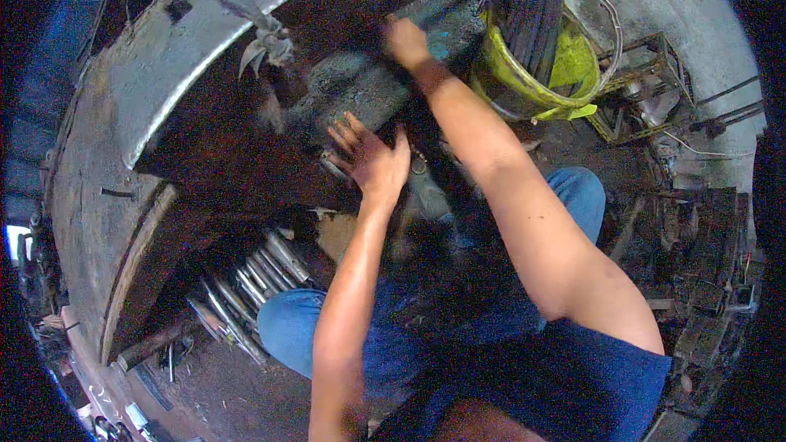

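Centrally, a rough grey surface (pixel 348 86) lies between a curved metal plate (pixel 176 61) and a yellow bucket (pixel 575 61) of dark rods (pixel 532 29). The left hand (pixel 378 162) is near it, fingers spread wide; the right hand (pixel 408 42) looks blurred farther up, its grip impossible to tell.

- Pale grey floor (pixel 688 8), brightly lit, at the upper right.
- Darker, dirty brown floor (pixel 225 389) at the lower left.
- 1 small white patch of light (pixel 16 239) at the left edge, below a bluish, shadowed background (pixel 34 119).
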Available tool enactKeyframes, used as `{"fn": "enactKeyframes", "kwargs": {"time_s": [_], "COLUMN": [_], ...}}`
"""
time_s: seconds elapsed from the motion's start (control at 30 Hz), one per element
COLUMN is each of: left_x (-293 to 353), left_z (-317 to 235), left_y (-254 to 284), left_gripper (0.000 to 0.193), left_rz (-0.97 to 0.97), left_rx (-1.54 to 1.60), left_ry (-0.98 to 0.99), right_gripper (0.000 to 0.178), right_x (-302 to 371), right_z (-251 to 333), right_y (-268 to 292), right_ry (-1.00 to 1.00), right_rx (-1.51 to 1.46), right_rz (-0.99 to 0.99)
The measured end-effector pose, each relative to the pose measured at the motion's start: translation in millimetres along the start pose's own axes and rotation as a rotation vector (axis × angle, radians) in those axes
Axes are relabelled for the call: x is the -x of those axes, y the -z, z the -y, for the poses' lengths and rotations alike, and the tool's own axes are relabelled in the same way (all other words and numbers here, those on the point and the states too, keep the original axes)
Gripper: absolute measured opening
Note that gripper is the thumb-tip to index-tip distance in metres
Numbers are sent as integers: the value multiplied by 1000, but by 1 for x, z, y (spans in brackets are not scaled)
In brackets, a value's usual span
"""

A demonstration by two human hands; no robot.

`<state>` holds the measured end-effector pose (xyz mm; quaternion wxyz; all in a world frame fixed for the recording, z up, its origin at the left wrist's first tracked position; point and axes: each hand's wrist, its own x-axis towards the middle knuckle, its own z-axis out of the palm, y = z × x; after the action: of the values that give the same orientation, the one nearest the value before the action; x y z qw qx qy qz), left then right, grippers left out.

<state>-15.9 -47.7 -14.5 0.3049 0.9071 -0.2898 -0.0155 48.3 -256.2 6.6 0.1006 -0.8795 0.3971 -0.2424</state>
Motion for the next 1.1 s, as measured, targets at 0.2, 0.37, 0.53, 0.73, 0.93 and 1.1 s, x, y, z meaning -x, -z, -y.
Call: {"fn": "enactKeyframes", "kwargs": {"time_s": [0.2,0.37,0.53,0.73,0.93,1.1], "left_x": [2,2,3,2,1,2], "left_z": [4,2,2,6,5,6], "left_y": [0,0,0,-3,-7,-8], "left_gripper": [88,88,83,85,85,85], "left_rz": [35,14,-31,-47,-18,-44], "left_rx": [4,40,-3,7,-24,-1], "left_ry": [-19,-10,-21,-30,-25,-47], "right_gripper": [34,28,32,37,42,48], "right_x": [39,15,34,68,68,81], "right_z": [5,-68,-71,-27,-25,-15], "right_y": [-21,6,5,28,41,45], "right_ry": [258,24,9,125,241,36], "right_rx": [-220,-260,-303,-265,-131,-214], "right_rz": [118,-134,-112,18,228,99]}}
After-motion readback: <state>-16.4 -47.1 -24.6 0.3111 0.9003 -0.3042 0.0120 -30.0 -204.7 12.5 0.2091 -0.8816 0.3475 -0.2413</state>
